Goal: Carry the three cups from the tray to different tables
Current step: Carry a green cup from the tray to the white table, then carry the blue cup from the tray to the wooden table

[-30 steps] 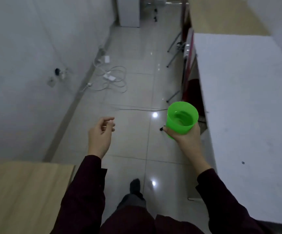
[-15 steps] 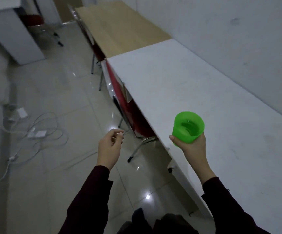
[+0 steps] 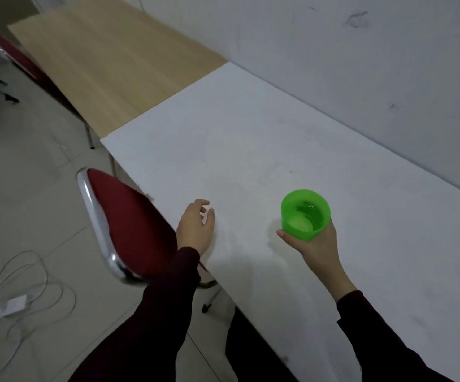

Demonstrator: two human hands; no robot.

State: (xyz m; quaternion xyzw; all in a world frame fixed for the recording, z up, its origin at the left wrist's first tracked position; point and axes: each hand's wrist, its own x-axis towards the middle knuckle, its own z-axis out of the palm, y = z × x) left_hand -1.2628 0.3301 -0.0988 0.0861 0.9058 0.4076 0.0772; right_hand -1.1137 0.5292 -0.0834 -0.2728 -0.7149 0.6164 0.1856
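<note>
Pale tiled floor [image 3: 30,188], scuffed grey-white wall [image 3: 361,64]; a long white table [image 3: 251,150] runs along the wall, butted end-on against a wooden table [image 3: 107,59] further off. Right hand [image 3: 315,244] wraps the green cup [image 3: 305,215] from below and behind — thumb on the near-left side, other fingers hidden behind it. Cup upright, mouth up, liquid inside, held over the white table; whether its base touches the top cannot be told. Left hand [image 3: 195,227] empty, fingers loosely curled, at the table's near edge — contact unclear. Red chair [image 3: 129,224] with chrome frame tucked beside it; white cables [image 3: 22,299] on the floor.
</note>
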